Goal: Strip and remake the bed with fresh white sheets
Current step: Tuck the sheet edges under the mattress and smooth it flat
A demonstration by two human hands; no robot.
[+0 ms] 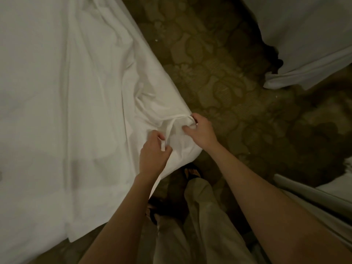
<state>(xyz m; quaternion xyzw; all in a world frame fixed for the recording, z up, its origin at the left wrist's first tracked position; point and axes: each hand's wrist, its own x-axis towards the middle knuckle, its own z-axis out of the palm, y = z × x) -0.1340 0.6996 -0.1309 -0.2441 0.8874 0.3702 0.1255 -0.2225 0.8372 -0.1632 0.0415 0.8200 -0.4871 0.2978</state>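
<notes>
Head view: your left hand (152, 155) pinches the tie (167, 133) at the sheet (85, 96) corner; your right hand (200, 130) grips the corner where the tie is sewn on.

From where I stand, I cannot read any text, label, brand or number. The white sheet (91, 77) carries no print or tag with letters that I can see. The carpet (219, 73) has only a woven flower-like pattern, not a sign or words.
</notes>
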